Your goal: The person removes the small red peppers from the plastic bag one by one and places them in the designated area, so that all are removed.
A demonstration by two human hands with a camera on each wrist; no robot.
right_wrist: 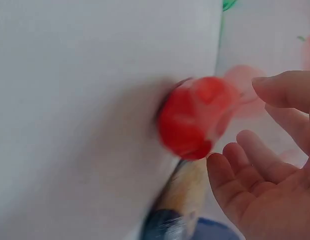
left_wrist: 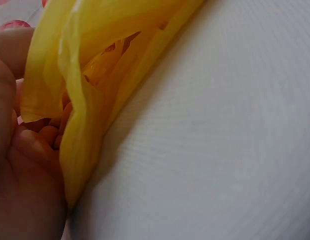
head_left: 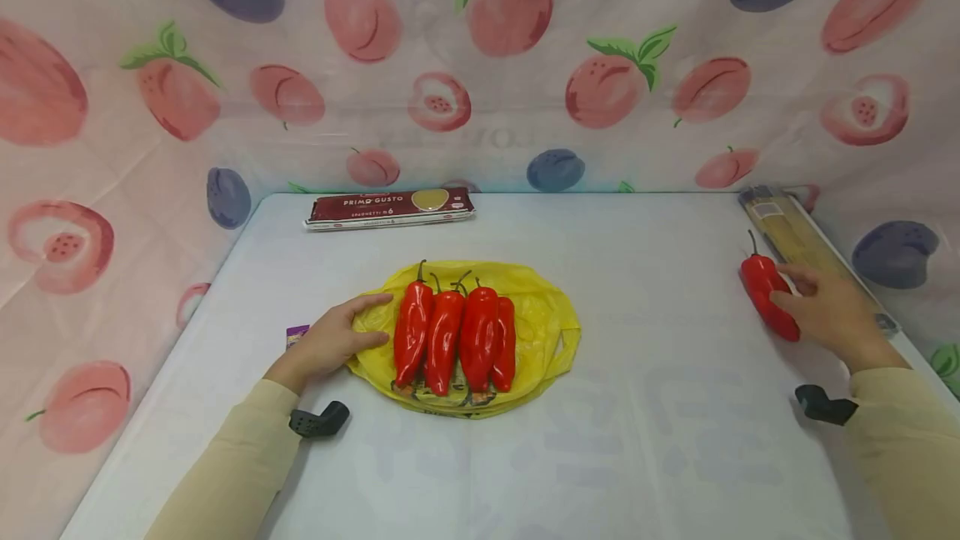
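Several red peppers (head_left: 444, 340) with dark stems lie side by side on a flattened yellow plastic bag (head_left: 543, 315) at the middle of the table. At the bag's left edge is my left hand (head_left: 337, 336), thumb and forefinger apart. The left wrist view has the yellow bag (left_wrist: 80, 95) hanging over part of that hand, so some fingers are hidden. Far to the right, another red pepper (head_left: 767, 294) lies beside my right hand (head_left: 828, 311). In the right wrist view, the fingers are spread and there is a gap between thumb and pepper (right_wrist: 197, 117).
A dark red spaghetti pack (head_left: 390, 207) lies along the table's back edge. A clear pack of long pasta (head_left: 802, 236) lies along the right edge, behind the right hand. A small purple packet (head_left: 297, 333) is partly hidden by the left hand. Fruit-print cloth (head_left: 517, 123) surrounds the table.
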